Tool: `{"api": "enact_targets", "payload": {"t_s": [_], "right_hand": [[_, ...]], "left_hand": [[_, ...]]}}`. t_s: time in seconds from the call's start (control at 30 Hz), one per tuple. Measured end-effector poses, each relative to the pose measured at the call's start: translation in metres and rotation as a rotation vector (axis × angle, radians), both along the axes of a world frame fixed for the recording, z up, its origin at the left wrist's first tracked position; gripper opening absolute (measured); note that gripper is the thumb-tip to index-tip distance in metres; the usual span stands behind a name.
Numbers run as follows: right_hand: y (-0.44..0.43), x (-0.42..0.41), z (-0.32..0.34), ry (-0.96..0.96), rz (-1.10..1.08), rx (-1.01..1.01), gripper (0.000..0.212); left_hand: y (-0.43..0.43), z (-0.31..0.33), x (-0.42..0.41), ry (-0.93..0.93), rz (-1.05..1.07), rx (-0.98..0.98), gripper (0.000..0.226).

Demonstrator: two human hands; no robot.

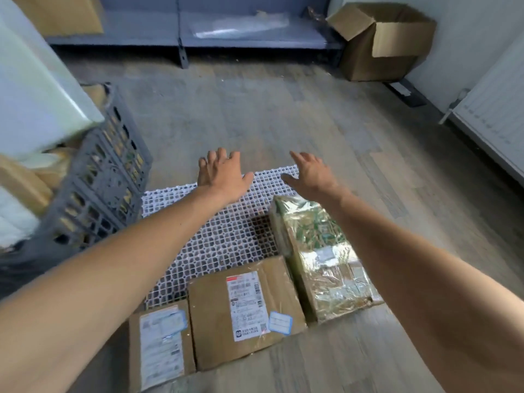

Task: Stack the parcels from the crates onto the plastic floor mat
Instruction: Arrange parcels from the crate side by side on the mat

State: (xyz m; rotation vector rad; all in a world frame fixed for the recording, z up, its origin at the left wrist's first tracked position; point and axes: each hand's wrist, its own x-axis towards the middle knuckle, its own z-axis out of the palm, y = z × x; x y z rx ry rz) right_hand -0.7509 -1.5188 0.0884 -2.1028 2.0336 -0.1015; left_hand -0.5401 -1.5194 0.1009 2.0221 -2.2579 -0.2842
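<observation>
Wood floor, white plastic floor mat [215, 239] with three parcels [243, 310] along near edge. Our left hand [224, 177], right hand [309, 177] empty, fingers spread. We reach crate [105, 188] next, grip low, both hands.

Far corner: open cardboard box [382, 43], flaps up.
Back wall: grey shelf [127, 29], clear plastic sheet [241, 26] on it.
Right wall: white radiator [493, 114].

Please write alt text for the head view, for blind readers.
The left hand and right hand, open and empty, reach over a floor mat. A small brown parcel, a larger brown parcel and a film-wrapped parcel lie along its edges; a grey crate is at left.
</observation>
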Motion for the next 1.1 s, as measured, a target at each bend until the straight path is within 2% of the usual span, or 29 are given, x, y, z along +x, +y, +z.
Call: {"api": "enact_targets", "payload": {"t_s": [0.07, 0.3, 0.5, 0.8, 1.1], "right_hand": [[-0.01, 0.045, 0.021, 0.039, 0.099, -0.087, 0.074], [-0.006, 0.171, 0.073, 0.039, 0.325, -0.299, 0.075], [0.0, 0.246, 0.114, 0.015, 0.455, -0.416, 0.076], [0.021, 0.335, 0.122, 0.016, 0.587, -0.415, 0.073], [0.045, 0.435, 0.107, 0.022, 0.74, -0.348, 0.071]], "left_hand": [[0.001, 0.018, 0.031, -0.092, 0.012, -0.061, 0.065], [0.042, 0.081, 0.142, -0.209, 0.145, -0.244, 0.067], [0.07, 0.134, 0.208, -0.127, 0.162, -0.376, 0.063], [0.072, 0.173, 0.301, -0.124, 0.351, -0.414, 0.06], [0.095, 0.142, 0.377, -0.263, 0.451, -0.311, 0.056]]}}
